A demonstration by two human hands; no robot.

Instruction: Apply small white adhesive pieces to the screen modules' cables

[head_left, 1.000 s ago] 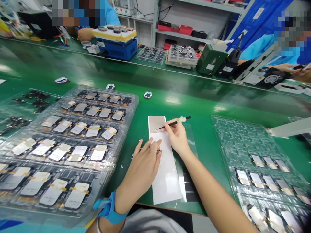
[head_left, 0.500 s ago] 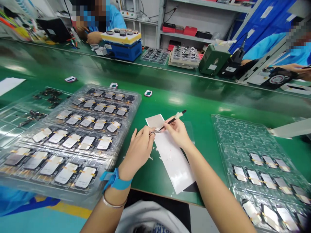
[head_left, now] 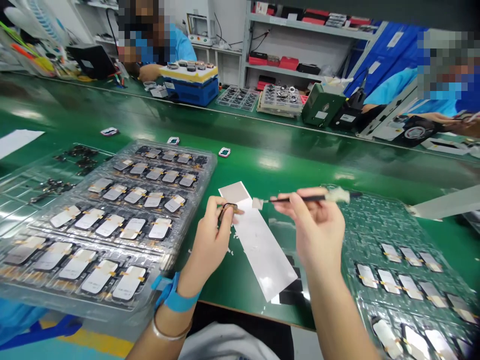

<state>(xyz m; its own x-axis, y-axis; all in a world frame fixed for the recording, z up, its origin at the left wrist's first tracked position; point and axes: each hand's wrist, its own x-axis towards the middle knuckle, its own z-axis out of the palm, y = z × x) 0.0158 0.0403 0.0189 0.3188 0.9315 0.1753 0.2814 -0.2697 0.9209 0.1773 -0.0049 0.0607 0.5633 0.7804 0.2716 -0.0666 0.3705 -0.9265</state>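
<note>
Across the green bench [head_left: 262, 135], a co-worker [head_left: 176, 50] sits behind a blue machine [head_left: 189, 93] (yellow-topped), near a green box [head_left: 321, 105] and a shelf [head_left: 277, 71] of red cases [head_left: 288, 63].

Two hands show: one left hand [head_left: 210, 245] pinching one small dark part [head_left: 228, 206], and one right hand [head_left: 317, 225] holding one black-handled tool [head_left: 311, 198]. The desk [head_left: 300, 150] carries one white strip [head_left: 258, 245], two clear trays, the left tray [head_left: 210, 165] and the right tray [head_left: 375, 215], and three small modules [head_left: 224, 152] toward twelve o'clock.
</note>
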